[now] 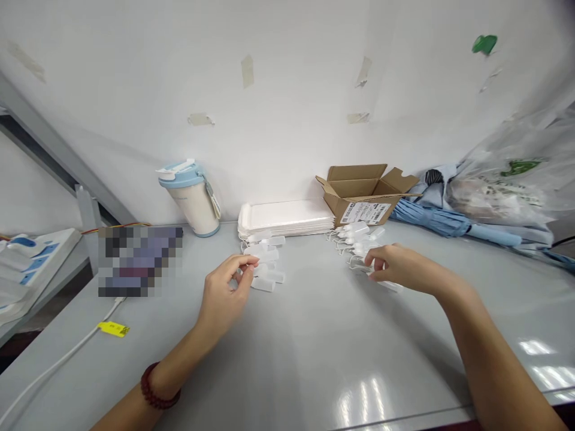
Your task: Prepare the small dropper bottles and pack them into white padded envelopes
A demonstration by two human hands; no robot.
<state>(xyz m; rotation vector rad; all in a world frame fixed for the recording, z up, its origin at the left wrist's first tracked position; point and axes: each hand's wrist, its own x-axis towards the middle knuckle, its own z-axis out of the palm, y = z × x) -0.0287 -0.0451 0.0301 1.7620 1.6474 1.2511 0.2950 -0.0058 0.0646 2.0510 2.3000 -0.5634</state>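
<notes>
Left hand (227,287) holds its thumb and forefinger close together at the left bottles (269,257); whether something is pinched between them, one cannot tell. Right hand (398,269) bends over the right bottles (360,246), its fingers curled and the thumb near them; whether they are clamped on a bottle, one also cannot tell. Both groups of bottles lie on the surface (296,347), nearer to its back edge than to its front edge, with bare surface between them.

To do such handling well, it seems best to take each bottle by its body, with a light pinch, because the thin loops (357,266) at the right group lie close together and may catch on a neighbour. The wrists should probably stay raised, so that no bottle is pushed to roll.

Farther out, the stack (287,216) and the open box (359,194) stand side by side along the back edge. The cup (193,200) is left of the stack, and the umbrella (449,221) lies right of the box, toward the back right corner.
</notes>
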